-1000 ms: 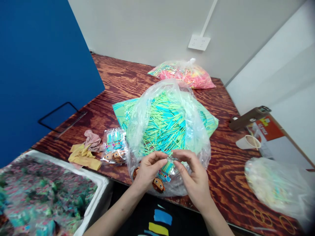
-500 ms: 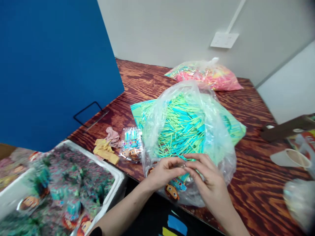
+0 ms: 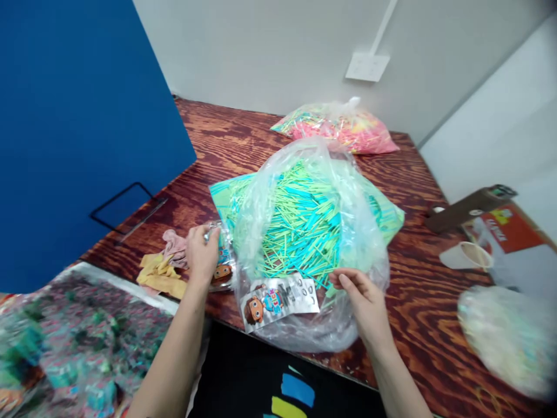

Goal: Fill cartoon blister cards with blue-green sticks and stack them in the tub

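My left hand [image 3: 203,253] is at the left, its fingers curled over a small clear printed packet [image 3: 223,264] on the table. Blue colour shows through the packet; the fingers hide part of it. My right hand [image 3: 361,299] is at the front right of a large open plastic bag [image 3: 365,232]. Its thumb and forefinger are close together beside the sticks, and what lies between them is too small to make out. Thin green and blue sticks [image 3: 300,220] fill the bag's mouth. A flat silvery pouch [image 3: 281,299] with a cartoon figure lies across the bag's front edge.
Pink and yellow cloth pieces [image 3: 163,276] lie left of the packet. A blurred white box [image 3: 108,278] of packets stands lower left, below a blue panel [image 3: 87,116]. Behind is a tied bag of pink sticks [image 3: 343,130]. A white cup [image 3: 465,255] and a clear bag [image 3: 505,337] are right.
My hands have parted. The left has moved left onto the packet on the table; the right stays by the sticks. The silvery pouch now shows uncovered. The view has shifted to the right.
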`<act>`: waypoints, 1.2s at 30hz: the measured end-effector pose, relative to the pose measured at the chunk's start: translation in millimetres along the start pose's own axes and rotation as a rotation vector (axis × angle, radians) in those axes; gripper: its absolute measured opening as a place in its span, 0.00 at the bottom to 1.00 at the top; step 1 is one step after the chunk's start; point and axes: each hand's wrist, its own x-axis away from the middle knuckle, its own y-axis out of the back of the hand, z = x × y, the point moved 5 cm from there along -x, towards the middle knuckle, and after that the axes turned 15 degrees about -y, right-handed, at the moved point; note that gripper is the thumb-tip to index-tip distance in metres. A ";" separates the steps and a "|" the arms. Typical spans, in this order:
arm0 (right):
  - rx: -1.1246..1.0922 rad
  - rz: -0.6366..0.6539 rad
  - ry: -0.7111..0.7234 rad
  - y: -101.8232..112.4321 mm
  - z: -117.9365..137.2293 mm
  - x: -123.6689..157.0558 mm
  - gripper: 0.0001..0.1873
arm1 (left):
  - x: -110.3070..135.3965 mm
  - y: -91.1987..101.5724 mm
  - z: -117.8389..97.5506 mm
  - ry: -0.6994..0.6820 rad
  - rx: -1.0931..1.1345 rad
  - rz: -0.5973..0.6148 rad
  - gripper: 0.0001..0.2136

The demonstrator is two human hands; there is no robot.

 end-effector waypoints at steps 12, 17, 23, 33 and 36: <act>1.450 0.048 0.849 -49.1 13.3 -14.2 0.11 | 44.6 -14.6 -58.9 -0.578 -0.546 0.147 0.12; 1.566 0.104 1.017 -61.8 9.0 -15.6 0.06 | 109.3 -58.4 -78.2 -0.723 -0.272 0.498 0.08; 1.468 0.155 1.120 -50.3 14.5 -27.3 0.08 | 139.1 -76.6 -65.5 -0.680 -0.170 0.663 0.06; 0.893 0.211 0.825 -35.0 48.8 -57.5 0.12 | 150.5 -83.7 -55.7 -0.639 -0.225 0.763 0.08; 0.884 0.198 0.714 -37.8 54.2 -69.5 0.13 | 151.8 -85.6 -56.4 -0.642 -0.242 0.790 0.08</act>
